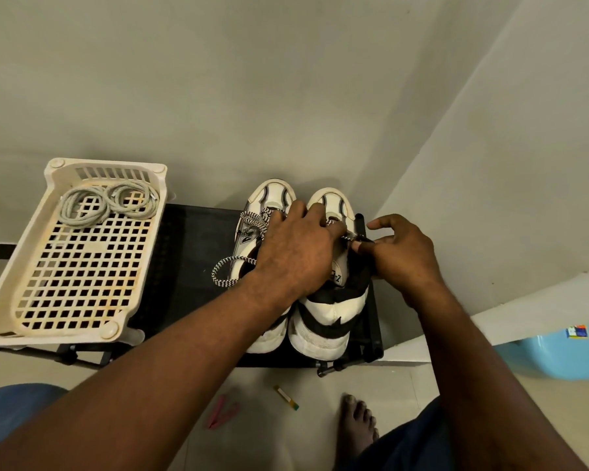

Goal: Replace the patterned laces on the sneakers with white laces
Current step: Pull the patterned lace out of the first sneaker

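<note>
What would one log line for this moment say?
step: unlacing | left hand: over white-and-black sneakers, grip hidden | right hand: pinches black-and-white patterned lace end | white laces: coiled in cream plastic basket

Two white-and-black sneakers [323,321] stand side by side under the fingers [301,210], toes beyond them. Zigzag patterned laces [254,220] hang loose left of the fingers. Coiled white laces [108,202] lie well left.

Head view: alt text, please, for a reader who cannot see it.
A person's right hand pinches a patterned lace on a white sneaker while the left hand rests on it. White laces lie coiled in a cream basket.
</note>
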